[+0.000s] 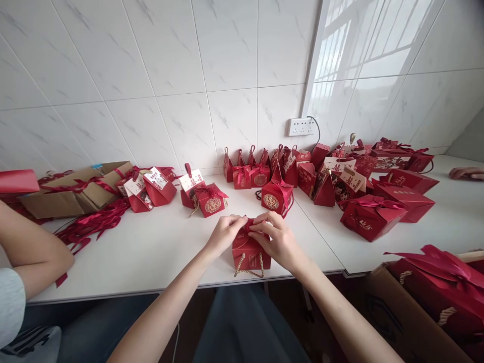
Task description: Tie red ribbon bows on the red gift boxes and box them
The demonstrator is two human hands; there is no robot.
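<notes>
A red gift box [245, 254] with a gold rope handle stands near the table's front edge, directly before me. A dark red ribbon [247, 226] lies across its top. My left hand [227, 232] pinches the ribbon from the left side. My right hand [275, 236] has its fingers closed on the ribbon from the right, over the box top. The fingers partly cover the ribbon, so its exact shape is hidden. Just behind my hands sits another red box with a bow [277, 195], and to the left a red box with a gold emblem [210, 200].
Many red boxes [372, 217] crowd the table's right side. At left lie an open cardboard box [71, 199] and loose red ribbons [100, 219], beside another person's arm [34, 247]. A cardboard carton [401, 307] holds red boxes at lower right. Another person's hand [467, 173] rests far right.
</notes>
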